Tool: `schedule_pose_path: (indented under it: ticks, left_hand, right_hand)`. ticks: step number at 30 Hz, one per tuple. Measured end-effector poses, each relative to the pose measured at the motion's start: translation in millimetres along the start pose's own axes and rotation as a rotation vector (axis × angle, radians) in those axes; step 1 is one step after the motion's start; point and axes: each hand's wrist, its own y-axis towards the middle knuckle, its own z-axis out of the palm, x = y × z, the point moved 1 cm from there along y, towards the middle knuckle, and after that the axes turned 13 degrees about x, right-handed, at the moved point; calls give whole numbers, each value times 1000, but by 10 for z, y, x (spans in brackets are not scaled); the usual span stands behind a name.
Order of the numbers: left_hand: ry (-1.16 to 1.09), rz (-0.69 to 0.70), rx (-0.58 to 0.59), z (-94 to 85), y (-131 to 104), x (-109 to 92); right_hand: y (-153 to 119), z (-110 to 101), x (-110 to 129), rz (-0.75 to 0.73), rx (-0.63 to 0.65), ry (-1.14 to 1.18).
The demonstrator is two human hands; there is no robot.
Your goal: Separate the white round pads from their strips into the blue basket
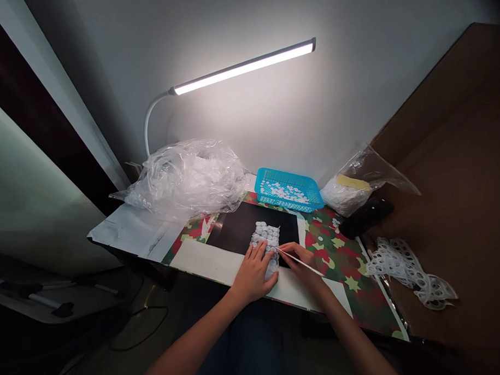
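A small sheet of translucent white round pieces [268, 231] in rows lies on the black mat [236, 226] in front of me. My left hand [253, 272] rests on its lower left part, fingers spread and stretched out, hiding some of the rows. From the right side, my right hand [304, 257] pinches a thin white stick [314, 270] like a pen. The stick's tip reaches the right edge of the sheet, close to my left fingers. Whether the tip touches a piece is too small to tell.
Behind the mat stands a blue basket [319, 201] with many small white discs. A large clear plastic bag [188, 177] is at left, under a lit lamp [246, 66]. At right are a bag of white pieces [343, 197], a black object [366, 218] and perforated white strips [411, 272].
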Motion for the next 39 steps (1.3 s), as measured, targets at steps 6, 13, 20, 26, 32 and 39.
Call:
schedule_pose_path:
  ticks: [6,13,20,26,32,39]
  left_hand:
    - [1,-6,4,-3,-1,2]
    - [12,-2,-5,21,-2,17]
    - [9,3,-41,-7,-5,-2]
    - [1,-20,-92,11,-23,-25]
    - [-1,-36,-113,43,-29,-16]
    - [-3,-27,-113,24,-38,-25]
  right_hand:
    - [54,43,-2,-40,103,17]
    - [65,15,46,-94,155,-20]
    - [94,70,-10,-114,165,-56]
    - [71,107,-43,-98,158,-82]
    - [107,125,-87,-80,131,-84]
    - [174,127,-76,-49,97,-48]
